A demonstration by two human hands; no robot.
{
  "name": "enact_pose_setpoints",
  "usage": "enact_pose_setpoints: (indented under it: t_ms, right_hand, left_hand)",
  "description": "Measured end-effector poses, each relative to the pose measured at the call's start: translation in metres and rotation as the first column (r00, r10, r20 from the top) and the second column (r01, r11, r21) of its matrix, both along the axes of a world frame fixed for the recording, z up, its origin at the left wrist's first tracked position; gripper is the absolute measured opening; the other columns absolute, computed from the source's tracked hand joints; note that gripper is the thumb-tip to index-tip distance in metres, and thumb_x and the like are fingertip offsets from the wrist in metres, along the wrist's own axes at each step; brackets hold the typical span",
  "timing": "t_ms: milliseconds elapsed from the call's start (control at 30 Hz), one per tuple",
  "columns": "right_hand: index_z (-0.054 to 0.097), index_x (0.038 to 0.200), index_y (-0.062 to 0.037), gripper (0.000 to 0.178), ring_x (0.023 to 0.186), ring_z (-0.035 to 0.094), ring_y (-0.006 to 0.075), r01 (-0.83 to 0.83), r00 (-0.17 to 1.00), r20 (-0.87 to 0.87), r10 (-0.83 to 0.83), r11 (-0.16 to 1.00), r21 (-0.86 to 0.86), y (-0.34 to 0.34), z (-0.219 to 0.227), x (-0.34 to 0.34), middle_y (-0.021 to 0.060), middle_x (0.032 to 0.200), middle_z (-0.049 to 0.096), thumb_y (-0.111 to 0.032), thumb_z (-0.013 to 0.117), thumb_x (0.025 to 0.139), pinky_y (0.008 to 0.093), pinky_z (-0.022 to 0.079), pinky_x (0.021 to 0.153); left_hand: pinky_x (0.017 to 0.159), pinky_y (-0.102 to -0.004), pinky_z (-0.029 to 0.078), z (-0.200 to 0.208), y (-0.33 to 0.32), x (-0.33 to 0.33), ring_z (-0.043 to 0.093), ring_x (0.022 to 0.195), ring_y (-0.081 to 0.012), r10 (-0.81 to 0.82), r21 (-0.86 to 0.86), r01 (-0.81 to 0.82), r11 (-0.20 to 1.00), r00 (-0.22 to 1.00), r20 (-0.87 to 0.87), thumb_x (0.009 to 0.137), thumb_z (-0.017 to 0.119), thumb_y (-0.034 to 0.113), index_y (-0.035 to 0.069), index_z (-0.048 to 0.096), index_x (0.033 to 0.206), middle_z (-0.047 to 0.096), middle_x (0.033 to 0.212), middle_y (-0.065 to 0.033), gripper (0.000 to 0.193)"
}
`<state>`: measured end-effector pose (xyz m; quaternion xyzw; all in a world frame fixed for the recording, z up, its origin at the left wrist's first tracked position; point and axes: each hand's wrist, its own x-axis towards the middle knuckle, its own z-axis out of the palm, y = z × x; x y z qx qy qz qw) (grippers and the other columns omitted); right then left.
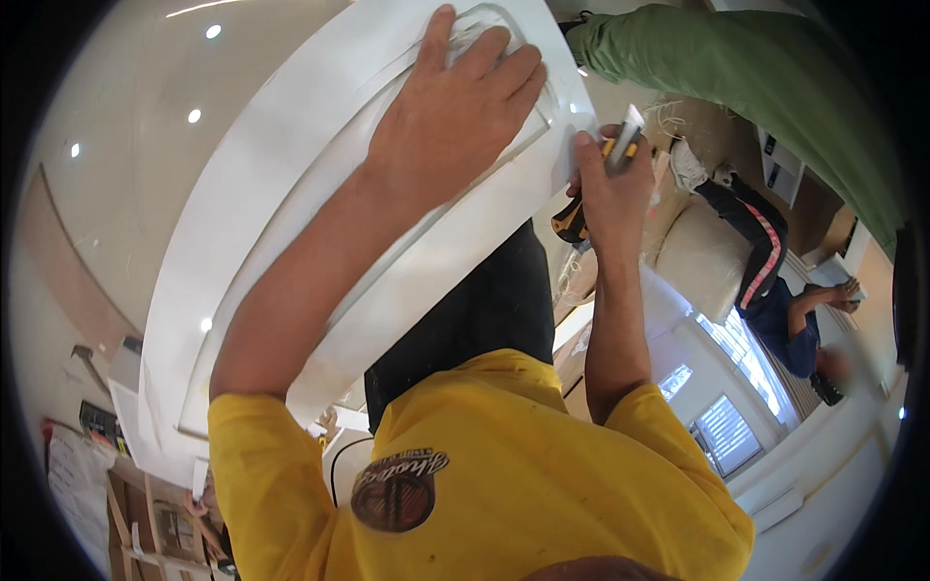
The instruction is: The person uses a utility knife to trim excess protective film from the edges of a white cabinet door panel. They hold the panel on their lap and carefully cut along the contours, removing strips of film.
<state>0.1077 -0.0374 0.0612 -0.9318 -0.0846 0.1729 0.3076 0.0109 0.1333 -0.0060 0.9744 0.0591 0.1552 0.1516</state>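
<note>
A long white panel point(218, 208) with a curved edge and a recessed, framed middle lies in front of me, running from the lower left up to the top. My left hand point(460, 111) rests on the recessed part near the upper end, its fingers spread and nothing gripped. At the panel's right edge, my right hand point(615, 189) is closed around a utility knife point(570, 221) with a black and yellow handle. The knife's blade end points up, beside the panel. My palm hides the middle of its handle.
A person in green trousers point(727, 68) is close by at the upper right. Another person in a dark blue shirt point(780, 329) holds a flat object farther right. A hammer point(89, 363) lies at the left, above a wooden frame point(145, 557). Pale shavings point(668, 114) litter the floor.
</note>
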Motion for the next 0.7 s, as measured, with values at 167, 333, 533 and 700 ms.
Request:
enact_pose_setpoints:
  t_ms: [167,333,533,700]
  right_hand:
    - [0.055,0.118,0.0017,0.034,0.054,0.059,0.0123,0.164,0.980,-0.159,-0.122,0.945,0.283,-0.048,-0.001,-0.049,0.0038,0.076,0.060,-0.018,0.073,0.098,0.0264,0.050,0.048]
    - [0.058,0.111,0.0003,0.022,0.054,0.061,0.0124,0.311,0.860,-0.508,-0.038,0.829,0.465,-0.102,-0.006,-0.108,0.0039,0.077,0.060,-0.011,0.071,0.097,0.0270,0.052,0.049]
    - [0.056,0.125,-0.0055,0.037,0.061,0.060,0.0114,0.315,0.775,-0.632,-0.013,0.875,0.368,-0.181,0.005,-0.140,0.0049,0.082,0.063,-0.011,0.074,0.094,0.0276,0.052,0.051]
    - [0.058,0.111,-0.0066,0.023,0.069,0.062,0.0129,0.466,0.782,-0.612,-0.118,0.762,0.449,-0.298,-0.034,-0.095,0.0058,0.086,0.065,-0.015,0.072,0.094,0.0290,0.054,0.056]
  left_hand:
    - [0.120,-0.0588,0.030,-0.004,0.000,-0.006,0.044,0.145,-0.0262,0.081,-0.070,-0.070,0.995,0.984,0.158,0.092,0.068,0.015,0.014,0.068,0.128,0.055,0.149,-0.0034,0.036]
    - [0.112,-0.0538,0.041,0.040,0.010,-0.092,0.056,0.132,-0.0336,0.264,-0.263,-0.227,0.938,0.957,0.116,0.091,0.073,0.009,0.007,0.068,0.126,0.062,0.140,-0.0106,0.036]
    - [0.107,-0.0472,0.046,0.061,-0.044,-0.336,0.061,0.123,-0.0402,0.569,-0.094,-0.599,0.795,0.791,-0.227,0.084,0.084,0.022,0.001,0.063,0.134,0.066,0.134,-0.0209,0.058]
    - [0.115,-0.0507,0.035,0.030,-0.106,-0.428,0.047,0.136,-0.0420,0.489,0.028,-0.494,0.869,0.848,-0.207,0.079,0.084,0.042,-0.001,0.050,0.147,0.052,0.146,-0.0249,0.087]
